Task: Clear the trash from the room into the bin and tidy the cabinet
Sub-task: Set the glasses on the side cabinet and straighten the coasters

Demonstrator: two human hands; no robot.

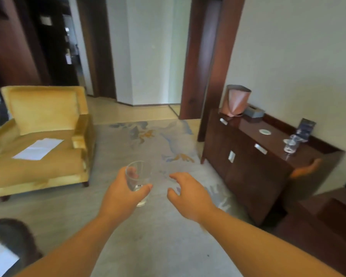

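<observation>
My left hand (121,193) grips a clear drinking glass (137,180) upright over the carpet, in the middle of the head view. Just to its right, my right hand (190,194) hovers with loosely curled fingers and holds nothing. A dark wooden cabinet (248,166) stands against the right wall. On its top are another clear glass (291,143), a white coaster (265,131), a grey tissue box (255,112), a pink pleated container (236,100) and a dark card stand (306,127). A white sheet of paper (38,148) lies on the yellow armchair's seat.
The yellow armchair (42,134) stands at the left on a patterned grey carpet (148,140). A dark doorway (54,48) lies behind it. A dark round chair back (14,236) sits at the lower left. An orange object (306,167) pokes out at the cabinet's near end.
</observation>
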